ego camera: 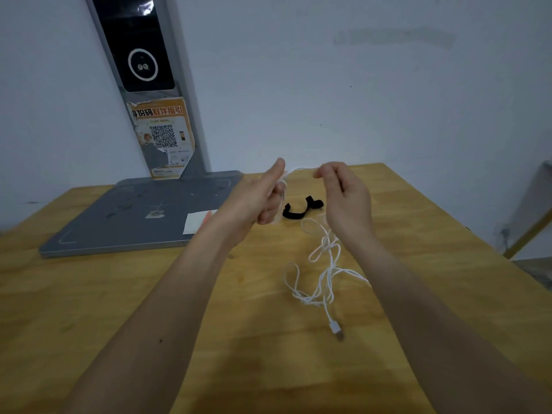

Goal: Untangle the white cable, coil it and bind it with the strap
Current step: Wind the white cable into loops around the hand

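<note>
Yellowish wood-grain tabletop (119,294) with a low sheen, smooth white cable (324,273), matt black cloth-like strap (294,215), matt grey stand base (134,213), torn paper sticker (164,135)

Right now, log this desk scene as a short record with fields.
left hand: raised, white cable wound around its fingers
right hand: raised, pinches the cable stretched over from the left
cable rest: tangled loops on the wooden table, plug end lying free
black strap: on the table beyond the hands, untouched
grey stand base: rear left of the table
</note>
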